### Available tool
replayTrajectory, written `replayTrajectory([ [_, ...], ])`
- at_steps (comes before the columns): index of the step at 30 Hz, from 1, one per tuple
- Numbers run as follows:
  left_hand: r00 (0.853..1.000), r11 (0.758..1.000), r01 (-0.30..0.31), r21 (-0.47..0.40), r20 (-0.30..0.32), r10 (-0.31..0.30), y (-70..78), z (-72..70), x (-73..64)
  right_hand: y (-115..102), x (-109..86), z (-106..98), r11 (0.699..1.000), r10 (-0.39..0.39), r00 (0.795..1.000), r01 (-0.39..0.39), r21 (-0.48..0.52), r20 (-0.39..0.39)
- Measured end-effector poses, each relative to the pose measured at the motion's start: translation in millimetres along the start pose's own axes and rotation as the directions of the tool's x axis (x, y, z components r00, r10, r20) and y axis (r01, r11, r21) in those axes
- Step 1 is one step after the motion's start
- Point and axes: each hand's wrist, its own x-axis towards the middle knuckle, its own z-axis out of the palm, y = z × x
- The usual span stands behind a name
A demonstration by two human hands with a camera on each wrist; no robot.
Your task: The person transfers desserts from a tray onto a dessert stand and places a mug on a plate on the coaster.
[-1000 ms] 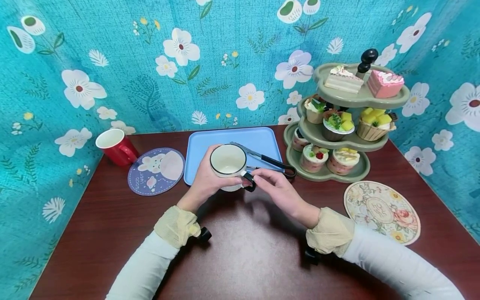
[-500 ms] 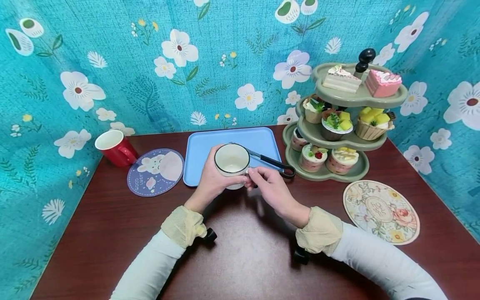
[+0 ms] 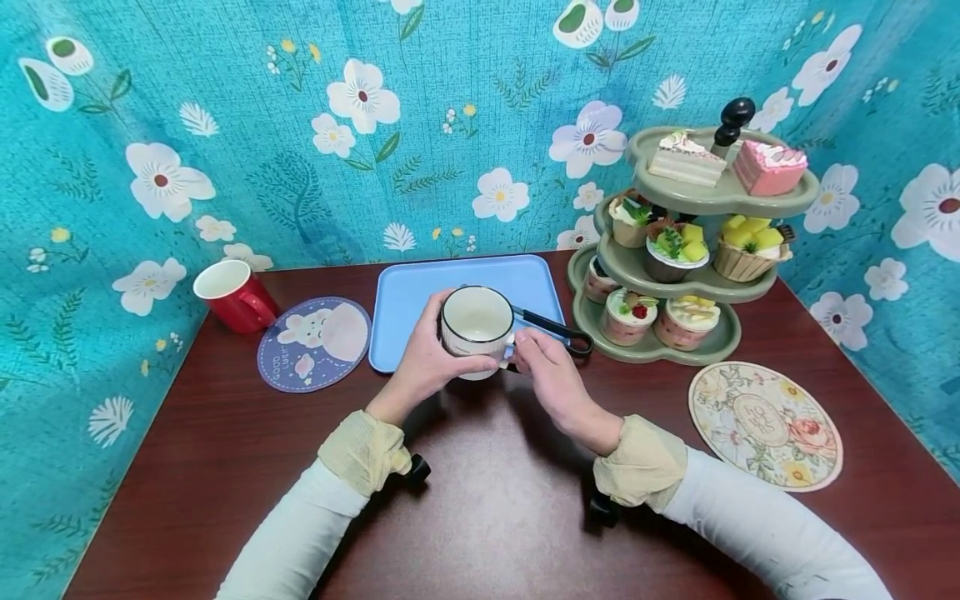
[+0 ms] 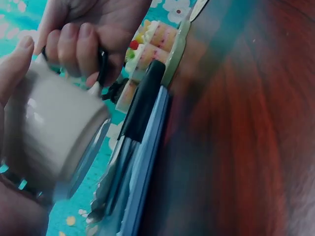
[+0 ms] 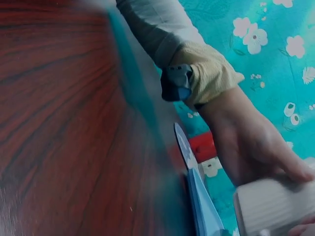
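Note:
A cream mug (image 3: 477, 321) with a black rim is held up in front of the blue tray (image 3: 397, 287), its open top facing up in the head view. My left hand (image 3: 423, 364) grips its body from the left, the thumb lying across the near side. On the other side, my right hand (image 3: 558, 379) has its fingers curled through the mug's black handle (image 4: 102, 66), as the left wrist view shows. Tongs (image 3: 551, 323) with a black grip lie on the tray, partly hidden behind the mug. The right wrist view catches the mug's base (image 5: 270, 204) tilted toward that camera.
A red mug (image 3: 236, 298) and a purple rabbit placemat (image 3: 311, 343) sit at the left. Right of the tray, a green three-tier stand (image 3: 697, 196) bears cakes and cupcakes. A floral placemat (image 3: 765, 425) lies nearer on the brown table (image 3: 480, 517).
The mug and left hand have shifted slightly right. My right hand's fingers, earlier at the outside of the handle, now curl through it.

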Motion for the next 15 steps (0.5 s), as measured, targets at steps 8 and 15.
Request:
replayTrajectory([
  [8, 0.993, 0.999, -0.03, 0.044, 0.114, 0.025, -8.5, -26.4, -3.1, -2, -1.8, -26, 1.0, -0.024, 0.998, 0.023, 0.015, 0.06],
  [15, 0.968, 0.927, -0.093, 0.364, 0.25, 0.0, -21.0, -59.5, -13.9, -2, -9.0, -61, 0.995, -0.101, 0.986, 0.103, -0.012, 0.132],
])
